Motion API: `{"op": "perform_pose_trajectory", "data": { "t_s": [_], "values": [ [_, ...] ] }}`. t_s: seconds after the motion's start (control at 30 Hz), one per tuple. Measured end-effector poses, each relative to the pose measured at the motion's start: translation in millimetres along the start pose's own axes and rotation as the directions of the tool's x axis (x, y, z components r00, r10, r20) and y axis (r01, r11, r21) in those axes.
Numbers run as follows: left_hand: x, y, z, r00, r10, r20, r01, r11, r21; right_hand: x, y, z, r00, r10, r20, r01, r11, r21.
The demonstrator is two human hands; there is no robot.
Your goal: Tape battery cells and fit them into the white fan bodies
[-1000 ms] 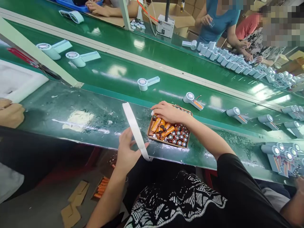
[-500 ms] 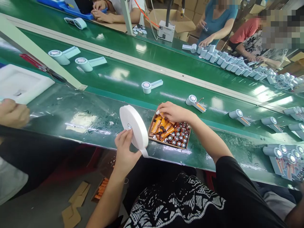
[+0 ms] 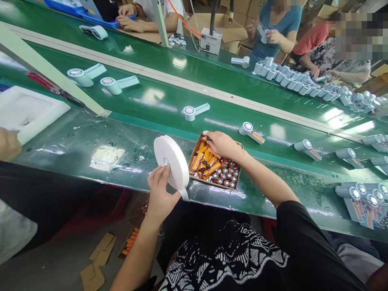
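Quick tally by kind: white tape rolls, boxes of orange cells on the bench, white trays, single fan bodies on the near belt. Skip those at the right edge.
White tape roll: 1
Box of orange cells: 1
White tray: 1
Fan bodies: 6
Total: 9
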State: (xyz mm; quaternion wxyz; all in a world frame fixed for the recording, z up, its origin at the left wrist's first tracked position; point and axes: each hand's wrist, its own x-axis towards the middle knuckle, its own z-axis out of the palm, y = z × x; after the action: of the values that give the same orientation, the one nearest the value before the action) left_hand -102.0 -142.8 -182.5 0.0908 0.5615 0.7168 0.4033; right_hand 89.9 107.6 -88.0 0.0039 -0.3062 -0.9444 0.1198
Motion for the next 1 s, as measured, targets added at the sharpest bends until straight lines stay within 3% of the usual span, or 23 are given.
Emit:
{"op": "perform_pose_trajectory", "data": {
  "t_s": [0.13, 0.23, 0.33, 0.43, 0.53, 0.6, 0.7, 0.87, 1.0],
  "values": [
    [4, -1, 3, 0.989, 0.133, -0.063, -0.127, 0.987, 0.096, 4, 5, 12, 0.999, -0.026, -0.038, 0.03, 0.995, 0.091],
    [7, 2, 1, 0.969, 0.221, -0.108, -0.199, 0.962, 0.186, -2, 9, 12, 0.986, 0.049, -0.157, 0.02, 0.912, 0.409],
    [11, 11, -7, 0.942, 0.305, -0.141, -0.254, 0.92, 0.299, -20, 6, 7, 0.955, 0.061, -0.291, 0.186, 0.642, 0.744],
    [14, 21, -18, 0.906, 0.393, -0.155, -0.304, 0.862, 0.406, -44, -5, -4, 0.949, 0.059, -0.308, 0.268, 0.358, 0.895],
    [16, 27, -24, 0.89, 0.432, -0.145, -0.326, 0.827, 0.459, -63, -16, -17, 0.95, 0.127, -0.284, 0.257, 0.191, 0.947],
    [16, 27, -26, 0.89, 0.435, -0.133, -0.333, 0.822, 0.462, -70, -20, -24, 0.938, 0.195, -0.288, 0.267, 0.129, 0.955],
    [14, 25, -24, 0.902, 0.413, -0.123, -0.322, 0.836, 0.445, -77, -23, -31, 0.913, 0.25, -0.324, 0.291, 0.16, 0.943],
    [8, 23, -17, 0.909, 0.404, -0.098, -0.329, 0.842, 0.427, -82, -28, -31, 0.909, 0.253, -0.33, 0.226, 0.367, 0.903],
    [5, 26, -16, 0.905, 0.418, -0.079, -0.339, 0.821, 0.46, -80, -28, -31, 0.885, 0.218, -0.412, 0.253, 0.518, 0.817]
  ]
}}
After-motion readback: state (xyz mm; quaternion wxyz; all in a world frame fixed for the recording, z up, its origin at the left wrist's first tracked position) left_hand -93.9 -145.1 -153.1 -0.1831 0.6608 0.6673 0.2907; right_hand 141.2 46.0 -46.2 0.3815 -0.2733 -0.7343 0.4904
